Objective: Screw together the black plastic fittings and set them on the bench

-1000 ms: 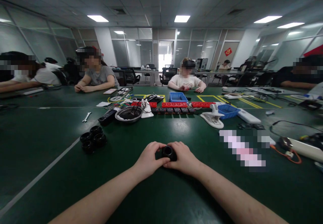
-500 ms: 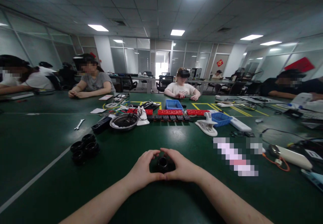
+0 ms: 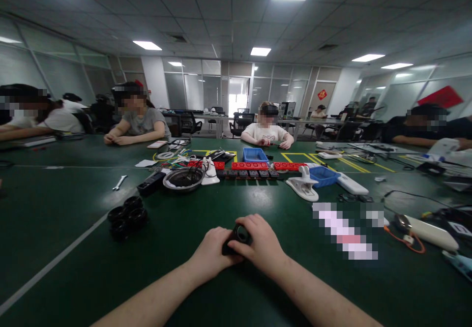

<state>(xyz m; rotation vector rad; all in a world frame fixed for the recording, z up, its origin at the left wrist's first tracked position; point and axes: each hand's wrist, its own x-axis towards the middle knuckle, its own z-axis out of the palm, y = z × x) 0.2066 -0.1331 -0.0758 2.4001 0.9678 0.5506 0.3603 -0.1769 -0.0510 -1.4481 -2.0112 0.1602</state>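
A black rounded part with a round opening in its top (image 3: 241, 233) is between my hands, just above or on the green table. My left hand (image 3: 212, 249) is closed around its lower left side. My right hand (image 3: 263, 241) grips its upper part, thumb across the front and fingers over the far side. Much of the part is hidden by the fingers. To the left stands a cluster of several shiny black round parts with openings (image 3: 128, 217), apart from my hands.
A wrench (image 3: 119, 183), a black box (image 3: 151, 183) and a metal bowl (image 3: 183, 178) lie at left. Red and black strips (image 3: 250, 165), blue bins (image 3: 323, 175) and a white clip stand (image 3: 304, 189) are ahead. A power bank (image 3: 427, 231) lies right. People sit around the table.
My hands went from encircling the black part to gripping it. The right hand moved over its top and the left closed in lower. The view shifted slightly.
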